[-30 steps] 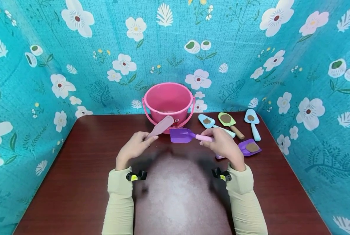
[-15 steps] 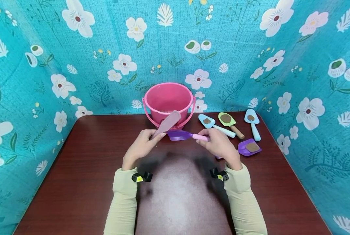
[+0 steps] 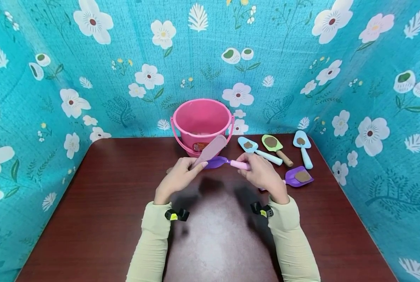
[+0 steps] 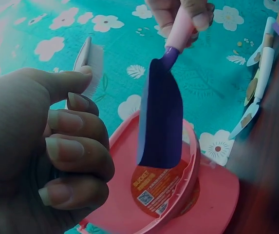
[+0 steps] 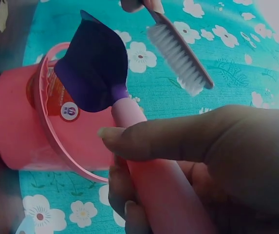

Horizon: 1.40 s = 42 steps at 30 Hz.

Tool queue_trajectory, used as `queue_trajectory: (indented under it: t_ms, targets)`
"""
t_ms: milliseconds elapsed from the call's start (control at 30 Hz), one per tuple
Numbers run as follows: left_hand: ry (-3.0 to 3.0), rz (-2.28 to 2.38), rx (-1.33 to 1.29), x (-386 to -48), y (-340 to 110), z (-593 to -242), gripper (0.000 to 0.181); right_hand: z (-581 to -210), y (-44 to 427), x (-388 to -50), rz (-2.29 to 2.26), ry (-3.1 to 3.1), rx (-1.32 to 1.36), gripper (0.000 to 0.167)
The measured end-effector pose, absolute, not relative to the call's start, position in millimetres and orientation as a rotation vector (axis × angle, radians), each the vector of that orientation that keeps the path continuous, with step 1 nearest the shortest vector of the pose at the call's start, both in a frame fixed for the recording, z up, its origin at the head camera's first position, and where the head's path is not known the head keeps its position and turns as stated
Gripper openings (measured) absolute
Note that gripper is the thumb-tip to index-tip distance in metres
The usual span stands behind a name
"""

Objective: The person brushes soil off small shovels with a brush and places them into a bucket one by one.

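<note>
In the head view my left hand (image 3: 177, 176) holds a pinkish brush (image 3: 213, 148) by its handle, its flat back upward. White bristles show on the brush (image 5: 180, 53) in the right wrist view. My right hand (image 3: 264, 174) grips the pink handle of a small purple toy shovel (image 3: 239, 165). The shovel's blade (image 4: 161, 117) points toward my left hand and is partly behind the brush in the head view. Both tools are held above the table, in front of a pink bucket (image 3: 203, 117) with its handle hanging down at the front.
Right of the bucket lie a light-blue trowel (image 3: 248, 145), a green trowel (image 3: 278, 149), another blue trowel (image 3: 305, 152) and a purple shovel (image 3: 292, 178), each with a brown patch. A small brown piece (image 3: 169, 170) lies left of my left hand. Floral cloth (image 3: 125, 78) surrounds the table.
My left hand and the brush have moved right, over the purple shovel's blade. The shovel has tilted and shifted slightly left. The brown piece on the table has come into view.
</note>
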<state>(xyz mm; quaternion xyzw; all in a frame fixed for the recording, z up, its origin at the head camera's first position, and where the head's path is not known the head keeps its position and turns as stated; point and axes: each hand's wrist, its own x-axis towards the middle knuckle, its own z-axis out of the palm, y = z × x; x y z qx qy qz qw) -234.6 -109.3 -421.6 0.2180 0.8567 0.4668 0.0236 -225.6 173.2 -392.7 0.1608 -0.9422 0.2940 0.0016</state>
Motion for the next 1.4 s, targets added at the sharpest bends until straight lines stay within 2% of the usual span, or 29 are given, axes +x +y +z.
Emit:
queue_trajectory:
  t_ms: [400, 733, 1167, 1400]
  targets:
    - [2.626, 1.504, 0.634, -235.5, -114.6, -422.2, 0.039, -391.5, 168.7, -226.4, 0.985, -2.949, 0.491, 0.032]
    - [2.643, 1.309, 0.736, -239.6, -100.1, -427.2, 0.041, -390.4, 165.1, -226.6, 0.970, -2.902, 0.495, 0.030]
    - [2.673, 1.262, 0.538, -244.6, -113.9, -434.9, 0.045, -387.6, 177.1, -225.0, 1.003, -2.854, 0.464, 0.030]
    - [2.628, 1.329, 0.588, -251.8, -124.9, -441.3, 0.045, -387.0, 181.6, -225.4, 1.015, -2.868, 0.426, 0.033]
